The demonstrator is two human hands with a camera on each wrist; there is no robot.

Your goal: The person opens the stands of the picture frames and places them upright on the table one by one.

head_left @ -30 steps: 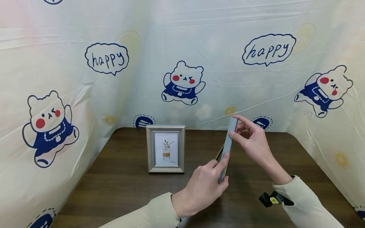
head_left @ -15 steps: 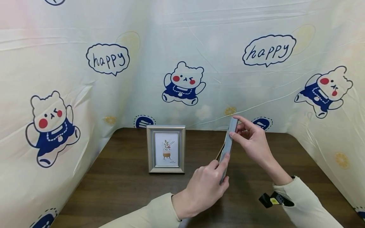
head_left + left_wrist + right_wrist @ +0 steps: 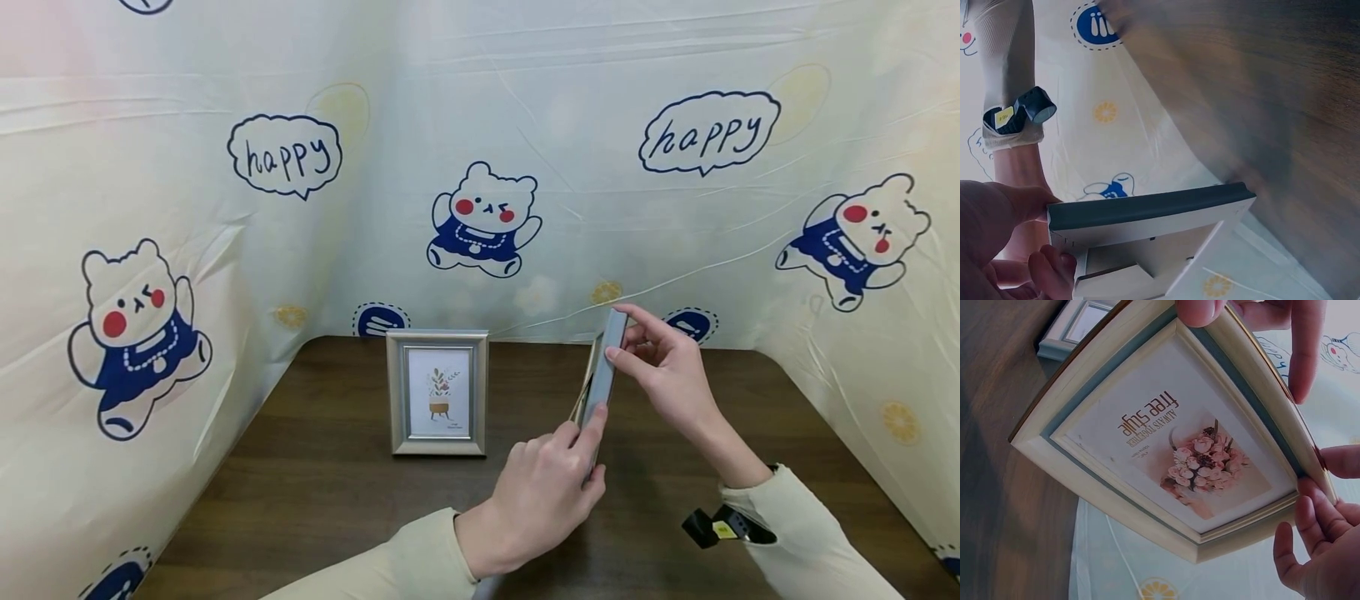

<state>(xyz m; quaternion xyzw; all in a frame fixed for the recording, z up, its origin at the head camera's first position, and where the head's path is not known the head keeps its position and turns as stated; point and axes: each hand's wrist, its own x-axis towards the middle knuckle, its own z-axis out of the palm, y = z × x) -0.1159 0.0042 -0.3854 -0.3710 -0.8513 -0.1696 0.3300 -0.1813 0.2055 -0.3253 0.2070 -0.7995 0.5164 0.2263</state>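
Note:
A picture frame is held edge-on above the table, to the right of the middle in the head view. My left hand grips its lower part, index finger along the blue-grey edge. My right hand pinches the upper end between thumb and fingers. The right wrist view shows the cream front with a blue inner band and a print of pink roses. In the left wrist view the recessed back shows, with a stand flap inside. A second picture frame, with a potted-plant print, stands upright to the left.
The dark wooden table lies under both hands. Behind it and at both sides hangs a pale curtain printed with bears and "happy" bubbles. A small black camera is strapped at the right wrist.
The held frame has turned slightly, so a pale strip on its left side shows more now. Both hands keep their hold, and the standing frame stays put.

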